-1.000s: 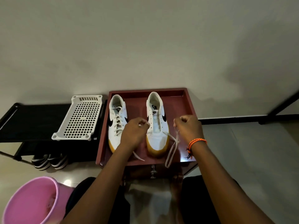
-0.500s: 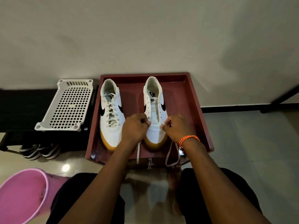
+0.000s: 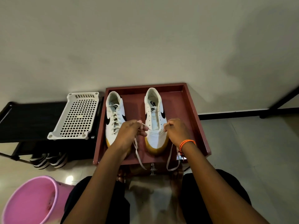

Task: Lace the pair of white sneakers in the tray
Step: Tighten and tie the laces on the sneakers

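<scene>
Unlaced sneaker (image 3: 155,126), right side of tray (image 3: 199,120): light, soft upper. Lace (image 3: 137,149) — thin, limp, likely slippery; best pinched near its tips. Left hand (image 3: 129,132) and right hand (image 3: 177,131) each grip one lace end — first eyelets apparently threaded.

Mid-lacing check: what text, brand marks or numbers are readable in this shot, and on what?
"NIKE": tongue label of the right sneaker, small but legible.
A second mark on its insole, just above: too blurred to read.
Black swoosh logos on both sneakers' sides, including the left sneaker: no letters.
Nothing else carries text.
</scene>
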Available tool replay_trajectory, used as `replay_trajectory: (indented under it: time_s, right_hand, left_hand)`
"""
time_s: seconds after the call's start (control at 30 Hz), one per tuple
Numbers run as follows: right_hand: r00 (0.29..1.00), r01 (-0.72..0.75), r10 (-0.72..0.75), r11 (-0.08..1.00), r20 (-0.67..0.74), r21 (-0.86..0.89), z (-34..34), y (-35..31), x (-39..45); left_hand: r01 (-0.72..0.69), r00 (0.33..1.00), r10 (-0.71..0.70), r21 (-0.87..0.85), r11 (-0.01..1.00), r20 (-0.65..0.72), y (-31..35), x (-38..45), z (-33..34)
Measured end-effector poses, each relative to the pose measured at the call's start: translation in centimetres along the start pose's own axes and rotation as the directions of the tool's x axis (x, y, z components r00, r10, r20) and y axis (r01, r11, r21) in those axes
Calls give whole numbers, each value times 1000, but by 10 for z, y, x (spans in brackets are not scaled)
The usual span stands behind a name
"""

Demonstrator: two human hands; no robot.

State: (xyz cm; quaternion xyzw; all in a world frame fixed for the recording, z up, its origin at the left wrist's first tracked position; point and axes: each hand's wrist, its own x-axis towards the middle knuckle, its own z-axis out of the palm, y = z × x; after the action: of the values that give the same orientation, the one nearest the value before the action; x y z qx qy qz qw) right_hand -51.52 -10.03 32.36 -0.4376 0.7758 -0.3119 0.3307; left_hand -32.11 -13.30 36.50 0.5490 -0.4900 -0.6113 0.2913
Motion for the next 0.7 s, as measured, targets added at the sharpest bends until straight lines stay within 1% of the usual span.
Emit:
replay_trajectory:
  time_s: [0.07,0.17,0.23,0.37,0.47,0.6,0.7]
  right_hand:
    - [1000,-18,17,998,24,65,-13,-14,-9]
    - [998,-20,11,988,60,152,-38,-46,-28]
    - [997,19,-32,981,65,192,-54,-70,-41]
    - [993,100,-112,958,31,268,-86,-116,-65]
    - [988,137,-151,930,17,341,-102,-142,-81]
    - [976,196,-218,880,1,433,-120,-170,-99]
    - [969,225,-248,848,-15,480,-135,-190,-114]
  left_hand:
    - [-58,998,58,11,998,7,12,-10,-2]
    - [-197,980,197,73,978,8,39,-29,-2]
    - [-261,965,261,91,961,8,60,-42,-3]
    - [-371,927,374,89,925,-29,98,-71,-2]
    - [-441,895,442,31,897,-55,121,-95,1]
    - [-500,865,499,-17,866,-51,147,-120,3]
    - [-542,840,537,-52,839,-82,164,-134,3]
